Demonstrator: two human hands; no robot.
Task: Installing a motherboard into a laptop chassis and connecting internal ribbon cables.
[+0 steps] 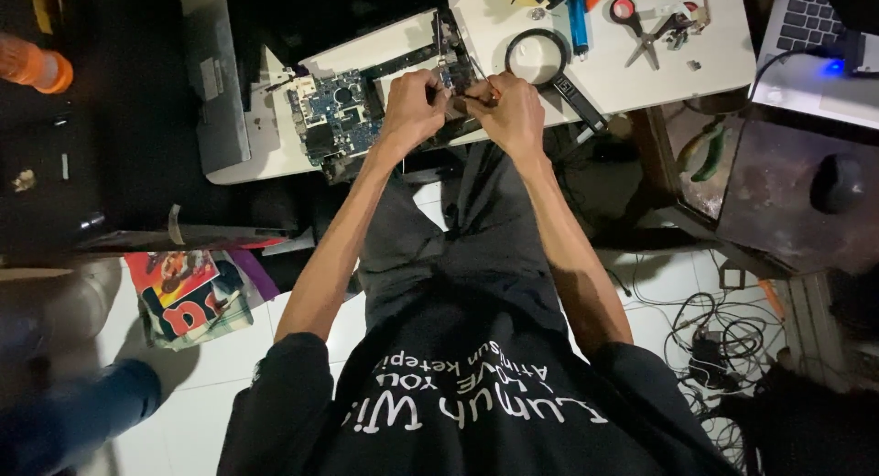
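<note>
1. A blue circuit board (pixel 334 119) lies bare in an opened laptop chassis (pixel 385 50) on the white table (pixel 641 69), at about 11 o'clock from the hands.
2. The left hand (pixel 412 105) is curled shut, its fingers pressed on the chassis edge at the board's 3 o'clock side.
3. The right hand (pixel 508 110) is closed around a thin tool with an orange grip (pixel 492 89), its tip hidden between the two hands, which touch each other.
4. A round magnifier (pixel 538 57) with a black handle sits at 1 o'clock, just beside the right hand.
5. Scissors (pixel 641 27) lie further out at 2 o'clock.
6. A laptop (pixel 810 37) rests at 3 o'clock, well apart.
7. Cables (pixel 714 339) tangle on the floor at 5 o'clock.
</note>
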